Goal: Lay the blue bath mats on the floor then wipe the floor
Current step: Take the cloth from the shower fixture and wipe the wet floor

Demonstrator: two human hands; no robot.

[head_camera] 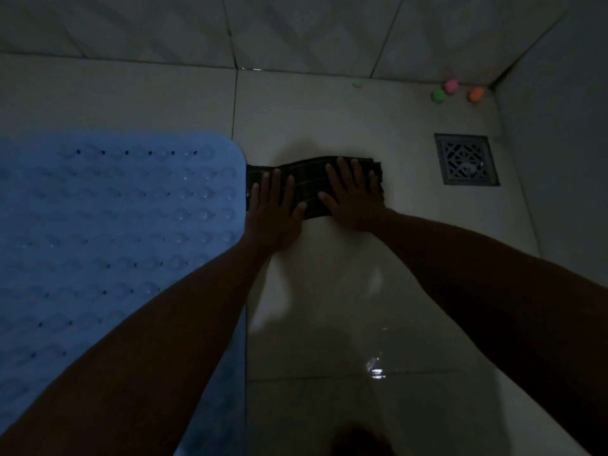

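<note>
Looking down through the head camera, I see the floor (329,291) first: large pale glossy tiles with dark grout lines, a bright glint on the near tile. Tiled walls (148,24) of the same pale finish rise at the far side and the right, meeting in the far right corner.

One blue mat (108,225) lies flat on the left of the floor. It looks like soft translucent plastic, with a rounded far right corner, rows of round bumps and lines of small dark holes. I count only one mat from here.

Two bare forearms reach in from the near edge. One dark cloth (309,187), folded into a flat rectangle with faint lighter stripes, lies on the floor just right of the mat's far corner, its left end touching or nearly touching the mat's edge; in this dim light I cannot tell which.

My left hand (274,215) lies flat, fingers straight and spread, fingers on the cloth's left part, gripping nothing. My right hand (353,197) is also flat and spread, pressing on the cloth's right part.

One square metal drain (466,159) with a lattice grille sits right of the cloth. Four small round things lie near the far corner: pink (450,85), orange (476,93), green (438,95) and a paler green one (357,83) further left.
</note>
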